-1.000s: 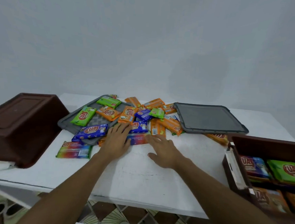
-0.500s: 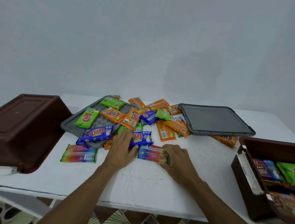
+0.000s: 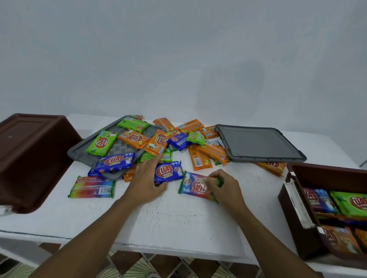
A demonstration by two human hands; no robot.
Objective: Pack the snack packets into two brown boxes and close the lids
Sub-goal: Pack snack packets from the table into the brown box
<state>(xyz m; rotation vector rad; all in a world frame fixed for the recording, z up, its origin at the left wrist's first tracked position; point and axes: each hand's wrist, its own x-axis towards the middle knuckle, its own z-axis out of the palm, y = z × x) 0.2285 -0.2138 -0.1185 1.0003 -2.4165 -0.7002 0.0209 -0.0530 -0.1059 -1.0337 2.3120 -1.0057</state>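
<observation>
The step in hand is picking up more packets to pack. The right hand (image 3: 224, 188) holds one end of a rainbow packet (image 3: 194, 184) that lies on the white surface (image 3: 185, 223), with its fingers (image 3: 216, 179) curled round the end. The left hand (image 3: 146, 180) rests on a blue packet (image 3: 169, 173) just at 9 o'clock of the rainbow one, and its fingers look mostly straight, not yet closed round it. The pile (image 3: 163, 142) of packets sits at 12 o'clock of the hands, partly on a grey lid (image 3: 81, 149). A second grey lid (image 3: 260, 146) lies at 1 o'clock. The open box (image 3: 297, 217) at 3 o'clock has some packets in it already. The other box (image 3: 20, 152) at 9 o'clock is upside down and holds nothing. Next, I think, the right hand needs to lift the rainbow packet and carry it to 3 o'clock, into the open box. The left hand needs to close on the blue packet first. Many packets are left, so the job looks far from done.
</observation>
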